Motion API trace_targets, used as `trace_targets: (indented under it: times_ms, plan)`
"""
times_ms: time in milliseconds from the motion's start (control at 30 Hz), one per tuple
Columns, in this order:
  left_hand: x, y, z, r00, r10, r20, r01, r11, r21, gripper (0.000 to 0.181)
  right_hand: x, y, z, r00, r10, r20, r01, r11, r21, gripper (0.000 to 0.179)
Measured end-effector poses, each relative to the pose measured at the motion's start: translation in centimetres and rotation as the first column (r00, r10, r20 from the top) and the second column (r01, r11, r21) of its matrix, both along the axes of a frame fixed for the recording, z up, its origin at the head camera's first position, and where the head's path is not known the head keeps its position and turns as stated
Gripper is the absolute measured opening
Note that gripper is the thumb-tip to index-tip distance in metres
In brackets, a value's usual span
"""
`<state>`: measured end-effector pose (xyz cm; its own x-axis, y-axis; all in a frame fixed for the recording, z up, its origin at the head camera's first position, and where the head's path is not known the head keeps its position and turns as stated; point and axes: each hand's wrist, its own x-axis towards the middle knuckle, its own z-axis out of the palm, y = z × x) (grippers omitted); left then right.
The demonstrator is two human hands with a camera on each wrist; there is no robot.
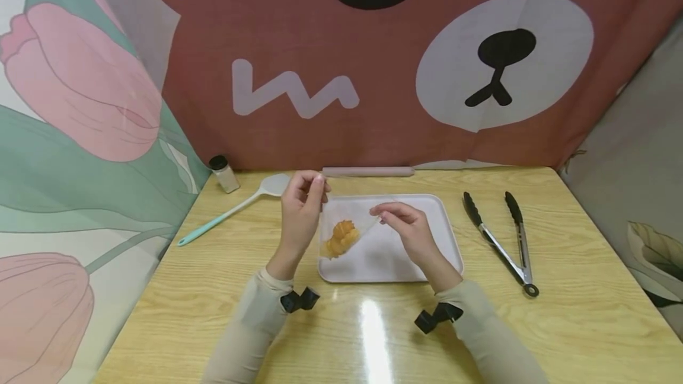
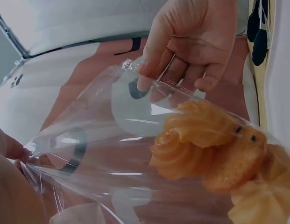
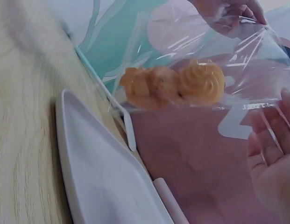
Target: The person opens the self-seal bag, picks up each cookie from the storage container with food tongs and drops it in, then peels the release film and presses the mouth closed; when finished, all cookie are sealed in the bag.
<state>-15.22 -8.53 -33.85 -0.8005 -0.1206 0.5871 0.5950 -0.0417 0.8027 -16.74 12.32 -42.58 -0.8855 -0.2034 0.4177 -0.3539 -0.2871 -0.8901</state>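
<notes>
A clear plastic bag [image 2: 102, 121] hangs between my two hands, over the white tray [image 1: 421, 259]. Several golden swirled cookies [image 1: 341, 239] lie together in its lower part. My left hand [image 1: 302, 212] pinches one upper corner of the film between thumb and fingers, and the plastic gathers into creases there. At the other side, my right hand [image 1: 409, 234] pinches the bag's edge with its thumb and fingertips. The right wrist view shows the cookies [image 3: 173, 86] in a row, with the film stretched above them.
A spatula [image 1: 235, 212] with a teal handle and a black-capped jar [image 1: 224, 175] lie left. Black-tipped tongs [image 1: 504, 248] rest spread on the right. Behind the tray is a pale pink rod [image 1: 368, 171], beside the printed curtain [image 1: 299, 141].
</notes>
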Motion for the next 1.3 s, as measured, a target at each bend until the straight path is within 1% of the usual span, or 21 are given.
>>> trace_targets:
  times_ms: [67, 167, 233, 300, 367, 467, 533, 633, 700, 767, 867, 933, 1033, 1067, 1133, 1200, 1300]
  plan:
    - [-0.2, -0.2, -0.3, 1.000, 0.009, 0.028, -0.010, 1.000, 0.014, 0.018, -0.2, -0.3, 0.0, 1.000, -0.018, 0.001, 0.018, 0.999, -0.027, 0.016]
    - [-0.7, -0.5, -0.9, 0.998, 0.029, 0.059, -0.030, 0.999, 0.029, 0.019, -0.4, -0.5, 0.2, 0.997, -0.083, -0.002, 0.082, 0.996, -0.038, 0.013]
    - [-1.0, -0.6, -1.3, 0.996, 0.037, 0.075, -0.040, 0.999, 0.038, 0.020, -0.5, -0.3, 0.7, 0.991, -0.136, -0.002, 0.136, 0.991, -0.018, 0.011]
    - [-1.2, -0.8, -1.7, 0.995, 0.038, 0.093, -0.043, 0.998, 0.053, 0.019, -0.5, 0.0, 1.3, 0.984, -0.176, -0.001, 0.176, 0.984, 0.014, 0.014]
    - [-1.4, -0.9, -2.2, 0.993, 0.028, 0.118, -0.037, 0.996, 0.082, 0.018, -0.5, 0.3, 2.2, 0.977, -0.211, -0.012, 0.211, 0.974, 0.086, 0.017]
    - [-1.8, -1.0, -2.9, 0.984, -0.013, 0.176, -0.013, 0.989, 0.151, 0.014, -0.4, 0.9, 3.5, 0.970, -0.239, -0.046, 0.243, 0.951, 0.189, 0.017]
    - [-2.1, -1.0, -3.4, 0.974, -0.051, 0.221, 0.006, 0.979, 0.202, 0.012, -0.3, 1.3, 4.4, 0.965, -0.251, -0.080, 0.263, 0.932, 0.249, 0.016]
    - [-2.4, -1.0, -4.2, 0.956, -0.103, 0.274, 0.028, 0.964, 0.265, 0.013, 0.1, 1.7, 5.7, 0.956, -0.250, -0.152, 0.288, 0.898, 0.334, 0.013]
    - [-2.5, -1.0, -4.7, 0.949, -0.135, 0.285, 0.047, 0.954, 0.295, 0.012, 0.3, 1.9, 6.3, 0.952, -0.240, -0.191, 0.296, 0.879, 0.373, 0.010]
    - [-2.6, -0.9, -5.2, 0.946, -0.171, 0.275, 0.077, 0.943, 0.323, 0.012, 0.5, 2.0, 6.7, 0.950, -0.226, -0.214, 0.296, 0.868, 0.397, 0.009]
    - [-2.6, -0.7, -5.8, 0.938, -0.250, 0.239, 0.152, 0.919, 0.364, 0.012, 0.6, 2.2, 6.9, 0.960, -0.207, -0.187, 0.264, 0.888, 0.375, 0.007]
    - [-2.5, -0.5, -6.3, 0.924, -0.318, 0.212, 0.215, 0.891, 0.401, 0.012, 0.7, 2.3, 7.0, 0.966, -0.197, -0.169, 0.246, 0.903, 0.353, 0.007]
    - [-2.4, -0.4, -6.9, 0.898, -0.392, 0.201, 0.282, 0.862, 0.421, 0.012, 0.8, 2.5, 7.1, 0.971, -0.180, -0.160, 0.225, 0.912, 0.342, 0.007]
    - [-2.4, -0.3, -7.1, 0.891, -0.403, 0.207, 0.292, 0.860, 0.418, 0.011, 0.8, 2.5, 7.2, 0.971, -0.175, -0.163, 0.223, 0.912, 0.346, 0.008]
    - [-2.4, -0.2, -7.4, 0.886, -0.406, 0.225, 0.299, 0.871, 0.390, 0.010, 0.9, 2.7, 7.3, 0.971, -0.168, -0.170, 0.219, 0.911, 0.349, 0.008]
    - [-2.5, -0.1, -7.6, 0.889, -0.391, 0.239, 0.294, 0.887, 0.356, 0.009, 0.8, 2.8, 7.3, 0.971, -0.162, -0.178, 0.216, 0.912, 0.349, 0.009]
    - [-2.7, 0.1, -7.5, 0.901, -0.364, 0.235, 0.284, 0.905, 0.316, 0.008, 0.8, 3.2, 7.3, 0.970, -0.165, -0.178, 0.217, 0.918, 0.332, 0.010]
